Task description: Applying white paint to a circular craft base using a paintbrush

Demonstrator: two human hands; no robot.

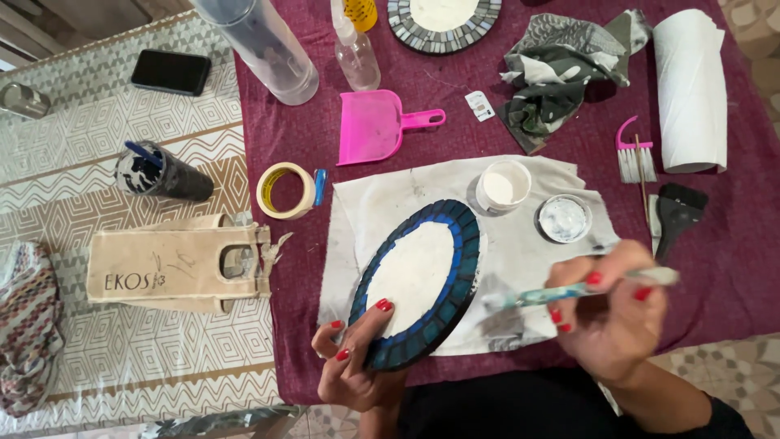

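Observation:
My left hand (pixel 357 358) grips the lower edge of a round blue mosaic plate (pixel 418 280) with a white centre, holding it tilted above a stained white cloth (pixel 520 244). My right hand (pixel 613 313) holds a paint-smeared brush (pixel 561 291) level, its tip pointing left toward the plate's right rim. Behind the plate on the cloth stand an open white paint jar (pixel 502 187) and its round lid (pixel 564 218).
On the maroon tablecloth (pixel 723 252) lie a pink dustpan (pixel 374 126), masking tape roll (pixel 286 191), spray bottle (pixel 356 53), clear cylinder (pixel 264 49), second mosaic plate (pixel 443 20), crumpled rag (pixel 561 65), paper towel roll (pixel 689 89), small brushes (pixel 642 158). Left: canvas bag (pixel 175 264), phone (pixel 171 71), dark cup (pixel 158 175).

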